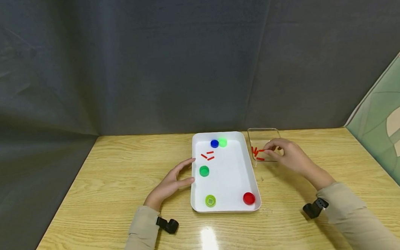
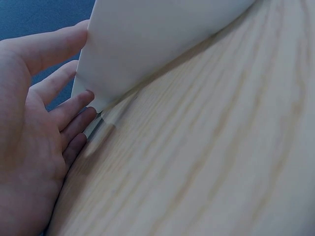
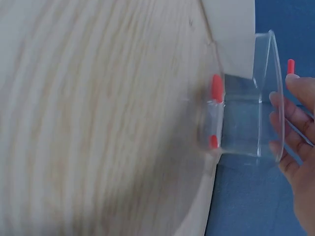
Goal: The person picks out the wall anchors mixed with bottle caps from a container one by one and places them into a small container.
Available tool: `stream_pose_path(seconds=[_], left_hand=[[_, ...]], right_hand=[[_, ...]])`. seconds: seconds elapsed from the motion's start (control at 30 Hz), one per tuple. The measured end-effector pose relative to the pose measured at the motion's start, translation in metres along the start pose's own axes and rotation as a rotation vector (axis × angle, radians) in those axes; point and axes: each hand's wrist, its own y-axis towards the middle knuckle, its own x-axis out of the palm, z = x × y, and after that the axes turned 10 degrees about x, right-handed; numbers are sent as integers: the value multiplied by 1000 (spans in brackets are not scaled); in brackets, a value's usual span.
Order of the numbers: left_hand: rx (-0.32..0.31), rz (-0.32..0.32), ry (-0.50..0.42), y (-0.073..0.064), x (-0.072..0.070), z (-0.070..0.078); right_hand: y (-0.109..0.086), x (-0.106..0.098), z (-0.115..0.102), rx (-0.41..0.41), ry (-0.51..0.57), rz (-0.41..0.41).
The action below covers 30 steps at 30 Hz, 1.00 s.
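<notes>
White tray (image 1: 229, 172) lay lengthwise on the wood-grain tabletop (image 1: 121, 170), its far end close to the tabletop's far edge. Left hand (image 1: 169, 183) was at the tray's left long wall, fingers and thumb spread wide, tips touching the outside. Clear box (image 1: 264, 128) stood just beside the tray, toward the tabletop's right edge and also close to the far edge; loose red sticks (image 1: 260, 159) lay in its near left part. Right hand (image 1: 286, 153) was over the box, fingers drawn narrow, thumb and finger pinching one red stick (image 3: 291, 66) above the others. Inside the tray: blue cap (image 1: 214, 143) and bright green cap (image 1: 222, 142) side by side at the far end; three red sticks (image 1: 210, 158) nearer; then dark green cap (image 1: 204, 171) by the left wall; yellow-green cap (image 1: 210, 200) near the near left corner, red cap (image 1: 249, 198) in the near right corner.
</notes>
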Motion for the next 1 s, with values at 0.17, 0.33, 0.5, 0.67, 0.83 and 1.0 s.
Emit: stream_pose_path(seconds=[0.17,0.33,0.5,0.67,0.83,1.0], left_hand=[[0,3,9,0,0,-1],[-6,9,3,0,0,-1],[-10,8,4,0,0,-1],[-10,4,6,0,0,-3],[-2,-1,2,0,0,-2],[3,-4,-1,0,-1,-1]], right_hand=[[2,-1,8,-15,-23,19],[4,-3,11,-21,-25,24],[5,-4,12,-11,-37,22],[6,-2,14,-5,-40,20],[7,-1,17,-29,-49,39],[8,0,18,-31,-50,37]])
